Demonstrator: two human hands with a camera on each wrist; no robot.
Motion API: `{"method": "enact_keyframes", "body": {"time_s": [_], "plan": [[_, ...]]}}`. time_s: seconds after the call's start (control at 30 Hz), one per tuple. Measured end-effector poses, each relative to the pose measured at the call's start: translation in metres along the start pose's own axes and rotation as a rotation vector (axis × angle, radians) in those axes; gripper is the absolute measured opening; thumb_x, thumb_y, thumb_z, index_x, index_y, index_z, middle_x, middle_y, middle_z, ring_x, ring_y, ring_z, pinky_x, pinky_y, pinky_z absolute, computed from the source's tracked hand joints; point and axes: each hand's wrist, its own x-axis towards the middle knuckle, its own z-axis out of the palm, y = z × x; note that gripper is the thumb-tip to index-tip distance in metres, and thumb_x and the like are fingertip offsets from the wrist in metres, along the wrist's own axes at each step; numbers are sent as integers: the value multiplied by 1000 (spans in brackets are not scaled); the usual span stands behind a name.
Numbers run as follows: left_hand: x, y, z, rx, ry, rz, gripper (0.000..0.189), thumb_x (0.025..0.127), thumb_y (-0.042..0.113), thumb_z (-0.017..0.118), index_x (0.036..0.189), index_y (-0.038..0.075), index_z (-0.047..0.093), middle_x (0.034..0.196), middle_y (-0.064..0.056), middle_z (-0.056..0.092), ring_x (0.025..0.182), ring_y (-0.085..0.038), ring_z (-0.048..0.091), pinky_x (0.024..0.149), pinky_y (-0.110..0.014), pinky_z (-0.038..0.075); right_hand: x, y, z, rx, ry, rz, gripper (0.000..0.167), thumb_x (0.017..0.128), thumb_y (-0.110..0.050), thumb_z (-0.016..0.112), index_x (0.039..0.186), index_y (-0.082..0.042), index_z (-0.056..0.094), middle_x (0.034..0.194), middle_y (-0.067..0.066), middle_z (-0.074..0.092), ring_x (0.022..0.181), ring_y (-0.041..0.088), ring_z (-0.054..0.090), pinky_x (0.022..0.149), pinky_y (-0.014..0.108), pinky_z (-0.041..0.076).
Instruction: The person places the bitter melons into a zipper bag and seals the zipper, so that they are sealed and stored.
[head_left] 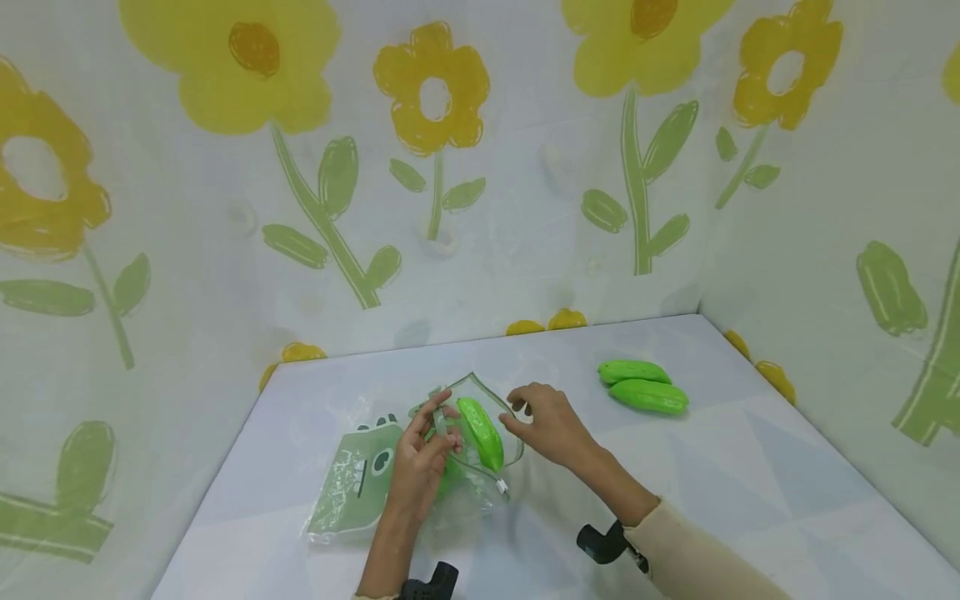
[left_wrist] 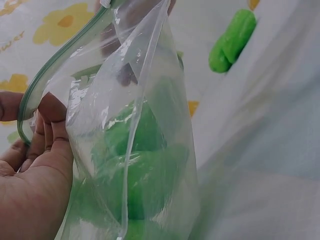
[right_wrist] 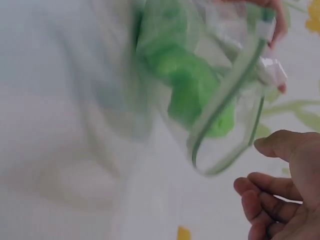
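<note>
My left hand pinches the green-edged rim of a clear zip bag, whose mouth gapes wide. Inside are several bright green cucumbers, blurred by the plastic in the wrist views. A white slider sits at one end of the zip. Beside the mouth is my right hand, its fingers loosely bent with nothing between them. In the right wrist view its thumb tip lies right at the bag's rim; whether it touches cannot be told.
Two more green cucumbers lie side by side at the back right of the white table. A green cartoon-face print on clear plastic lies at the left; its link to the held bag is hidden. Flowered cloth walls stand behind and at the sides.
</note>
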Motion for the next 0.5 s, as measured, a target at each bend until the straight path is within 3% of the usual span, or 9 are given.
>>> {"method": "enact_keyframes", "body": {"time_s": [0.27, 0.5], "plan": [[3, -1, 1, 4, -13, 10, 61, 92, -10, 50, 151, -2, 35, 120, -12, 45, 80, -13, 54, 73, -22, 50, -5, 47, -30, -71, 31, -60, 23, 87, -14, 78, 106, -2, 72, 97, 8, 69, 85, 24, 63, 71, 33, 53], [0, 0, 0, 9, -5, 8, 59, 93, -10, 50, 150, 2, 39, 119, -11, 45, 80, -13, 54, 72, -22, 50, -11, 87, -52, -286, 85, -16, 25, 83, -14, 81, 101, -2, 71, 92, 9, 67, 87, 27, 61, 75, 44, 47]]}}
